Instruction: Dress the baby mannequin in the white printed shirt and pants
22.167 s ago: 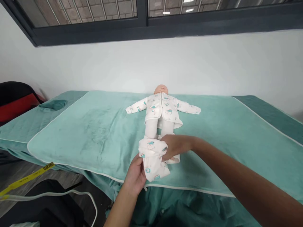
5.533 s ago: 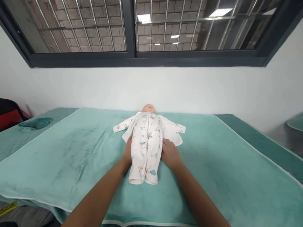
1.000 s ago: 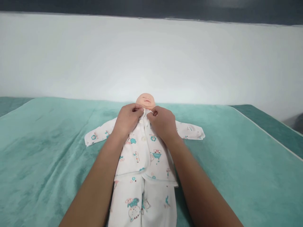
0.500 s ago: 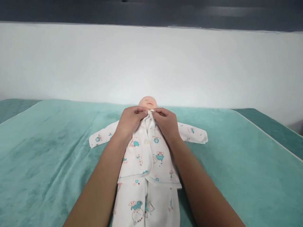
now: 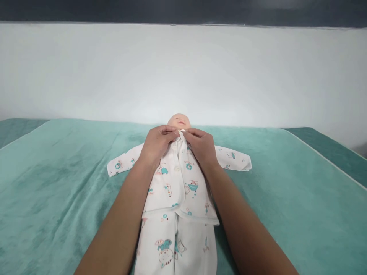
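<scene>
A baby doll lies on its back with its head away from me. It wears a white printed baby jacket and matching trousers. At the neck, my left hand pinches one front edge of the jacket between thumb and fingers. Opposite it, my right hand pinches the other edge, and the fingertips of both hands nearly meet under the doll's chin. Below them a pale button shows on the jacket's front. Fingers hide the fastening at the collar. Both sleeves stretch out sideways.
A green plush cover lies under the doll, wrinkled on the left. Darker green cloth shows beyond its pale edge on the right. Behind stands a white wall with a dark band above.
The view has tipped slightly, so everything sits a little higher in the picture. Both hands stay pinched at the jacket's collar, with only small finger movements.
</scene>
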Available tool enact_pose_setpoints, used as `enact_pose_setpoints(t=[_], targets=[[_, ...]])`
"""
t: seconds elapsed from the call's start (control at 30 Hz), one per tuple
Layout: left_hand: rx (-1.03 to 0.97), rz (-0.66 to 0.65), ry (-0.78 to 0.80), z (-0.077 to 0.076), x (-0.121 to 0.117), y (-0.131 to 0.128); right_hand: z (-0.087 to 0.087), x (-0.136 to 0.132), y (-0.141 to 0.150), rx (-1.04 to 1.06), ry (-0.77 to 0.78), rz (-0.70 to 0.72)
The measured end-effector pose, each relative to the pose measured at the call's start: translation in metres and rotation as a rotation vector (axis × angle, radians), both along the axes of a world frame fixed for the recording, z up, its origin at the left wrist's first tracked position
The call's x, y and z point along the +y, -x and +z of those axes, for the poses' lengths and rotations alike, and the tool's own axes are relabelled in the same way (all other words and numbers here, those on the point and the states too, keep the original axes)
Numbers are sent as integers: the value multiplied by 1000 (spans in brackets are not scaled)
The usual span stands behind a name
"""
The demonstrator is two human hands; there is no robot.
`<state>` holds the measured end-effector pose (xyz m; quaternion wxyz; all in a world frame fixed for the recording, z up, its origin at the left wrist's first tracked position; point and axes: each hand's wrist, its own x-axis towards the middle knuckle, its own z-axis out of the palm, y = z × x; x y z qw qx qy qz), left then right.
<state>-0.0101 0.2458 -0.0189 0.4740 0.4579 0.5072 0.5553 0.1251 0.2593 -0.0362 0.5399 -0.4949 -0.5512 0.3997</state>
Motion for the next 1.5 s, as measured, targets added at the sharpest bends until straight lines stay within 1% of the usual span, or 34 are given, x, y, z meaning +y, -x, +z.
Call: enact_pose_setpoints(t=[0.17, 0.27, 0.4, 0.47, 0.57, 0.63, 0.67, 0.73, 0.83, 0.93, 1.0, 1.13, 1.23, 1.3, 1.33, 1.43, 1.5], targets=[[50, -6, -28, -2, 2, 0, 0, -1, 0, -7, -48, 17], [88, -17, -36, 0, 0, -1, 0, -2, 1, -5, -49, 40], [168, -23, -74, 0, -1, -1, 1, -3, 3, -75, -45, 84], [238, -18, -87, -1, 1, -1, 1, -3, 2, -97, -32, 125], [406, 54, -132, -2, 5, 0, 1, 0, -2, -58, 5, 185], [522, 83, -158, -1, 6, 1, 1, 1, -5, -16, 34, 194], [566, 76, -162, 0, 6, 2, 2, 1, -6, -19, 47, 185], [638, 28, -156, 2, 4, 2, 4, 0, -7, -103, 63, 146], [696, -4, -120, 3, 1, 2, 9, -7, -3, -325, 42, 66], [661, 34, -88, 2, 2, 2, 13, -12, 2, -482, 19, 21], [607, 55, -93, 1, 3, 2, 13, -13, 3, -535, 12, 11], [458, 52, -119, 1, 4, 3, 9, -10, 6, -532, -23, -56], [336, 34, -104, 3, 1, 1, 6, -5, 5, -511, -37, -95], [286, 30, -91, 4, 0, -1, 5, -1, 2, -430, -22, -78], [271, 30, -83, 4, -1, -1, 4, 0, 0, -346, 1, -54], [198, 20, -47, 4, -1, -1, 3, 3, -4, 0, 104, 56], [110, 0, -18, 3, 0, -1, 2, 3, -5, 166, 136, 115]])
